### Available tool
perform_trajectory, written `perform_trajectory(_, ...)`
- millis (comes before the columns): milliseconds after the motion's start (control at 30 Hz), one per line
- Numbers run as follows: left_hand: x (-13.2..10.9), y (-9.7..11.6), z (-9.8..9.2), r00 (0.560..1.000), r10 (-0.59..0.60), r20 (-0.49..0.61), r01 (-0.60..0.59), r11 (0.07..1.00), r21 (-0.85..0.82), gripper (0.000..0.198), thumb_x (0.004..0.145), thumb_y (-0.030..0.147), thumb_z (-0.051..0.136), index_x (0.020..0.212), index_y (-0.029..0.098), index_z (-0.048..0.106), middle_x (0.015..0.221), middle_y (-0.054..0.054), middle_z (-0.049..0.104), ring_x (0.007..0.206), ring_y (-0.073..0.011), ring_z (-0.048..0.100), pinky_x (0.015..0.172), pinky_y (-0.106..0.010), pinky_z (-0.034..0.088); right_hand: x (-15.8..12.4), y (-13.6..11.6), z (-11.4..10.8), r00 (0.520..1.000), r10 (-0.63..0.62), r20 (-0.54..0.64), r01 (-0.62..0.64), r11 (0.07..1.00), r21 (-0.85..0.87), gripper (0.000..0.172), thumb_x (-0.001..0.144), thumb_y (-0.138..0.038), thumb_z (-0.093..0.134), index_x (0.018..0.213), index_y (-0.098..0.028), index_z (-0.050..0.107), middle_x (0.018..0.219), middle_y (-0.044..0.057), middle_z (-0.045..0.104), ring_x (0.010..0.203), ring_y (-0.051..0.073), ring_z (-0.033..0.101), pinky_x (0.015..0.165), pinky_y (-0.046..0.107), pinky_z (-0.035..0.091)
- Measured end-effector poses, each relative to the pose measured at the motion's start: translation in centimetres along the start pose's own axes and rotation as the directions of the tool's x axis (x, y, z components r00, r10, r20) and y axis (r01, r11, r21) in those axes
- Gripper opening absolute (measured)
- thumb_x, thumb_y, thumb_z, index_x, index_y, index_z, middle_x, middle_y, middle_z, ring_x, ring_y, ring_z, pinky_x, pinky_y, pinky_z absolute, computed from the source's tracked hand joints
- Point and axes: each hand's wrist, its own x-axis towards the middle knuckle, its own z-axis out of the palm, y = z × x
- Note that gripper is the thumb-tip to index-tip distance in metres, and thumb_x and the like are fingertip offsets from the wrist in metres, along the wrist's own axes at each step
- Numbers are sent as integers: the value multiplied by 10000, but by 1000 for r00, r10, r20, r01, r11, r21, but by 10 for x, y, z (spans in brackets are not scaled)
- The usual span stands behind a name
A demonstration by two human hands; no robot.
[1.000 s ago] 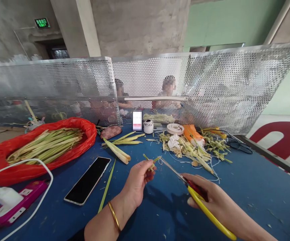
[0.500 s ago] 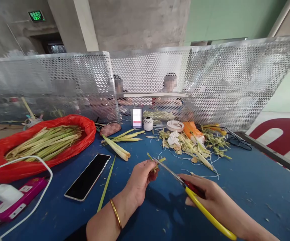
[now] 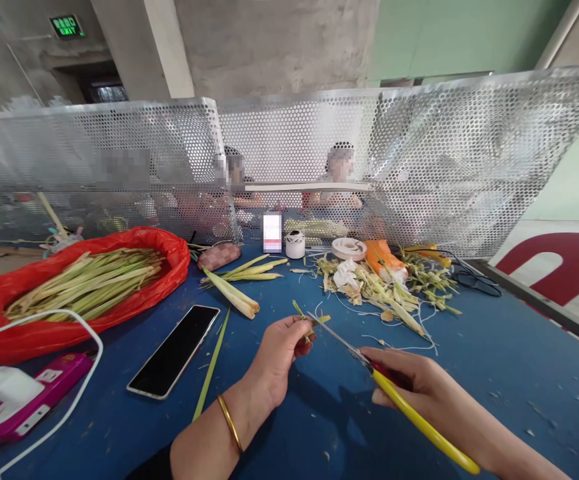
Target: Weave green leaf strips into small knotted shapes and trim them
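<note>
My left hand (image 3: 285, 343) is closed in a pinch on a small knotted piece of green plant leaf (image 3: 307, 331), whose strip ends stick out above the fingers. Wrapped round a pair of scissors (image 3: 340, 340) with yellow and red handles, my right hand (image 3: 409, 380) points the blades leftward. The blade tips lie right at the leaf piece, close to my left fingertips. A long narrow green leaf strip (image 3: 212, 367) lies on the blue table left of my left wrist.
A red plastic bag (image 3: 172, 243) of leaf strips stands at left, near a purple power strip (image 3: 34, 400) and a black phone (image 3: 174, 353). Husk leaves (image 3: 232, 293) lie mid-table. Scraps (image 3: 369, 287) heap at right beside a tape roll (image 3: 348, 249). A perforated metal screen (image 3: 294, 133) rises behind.
The view has shifted very slightly. Both hands, the leaf piece and the scissors keep nearly the same places.
</note>
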Motion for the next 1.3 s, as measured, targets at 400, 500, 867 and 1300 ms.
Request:
perform_trajectory(400,-2,5,-3,1000,20,13,-20,999,42,241,722,394,697,722,154,672,738,-32,669,676,-122,583,653,-236,426,3,3,-10,999,34,24,-34,999,-14,447,776,-486,650,1135,-224,698,806,28,701,714,191,601,621,234,502)
perform_trajectory(500,-1,6,-5,998,-24,65,28,997,-66,316,731,464,700,819,161,683,887,-65,704,785,-146,625,701,-247,447,4,8,-8,999,43,-14,-42,998,53,539,797,-508,620,1232,-190,633,860,51,692,755,206,605,647,251,510)
perform_trajectory(867,5,5,-9,999,-37,19,42,934,-354,216,664,313,796,707,162,648,557,56,514,526,-51,472,540,-176,389,2,3,-4,996,52,-74,-37,982,187,644,781,-606,582,1264,-181,600,795,52,616,649,167,548,598,251,511)
perform_trajectory(1300,-3,6,-4,993,-53,103,99,857,-505,114,781,182,683,876,165,624,763,-27,695,637,-105,645,574,-205,513,4,-3,5,998,41,-38,-32,975,220,623,746,-604,626,1202,-179,643,871,89,659,786,227,602,689,282,522)
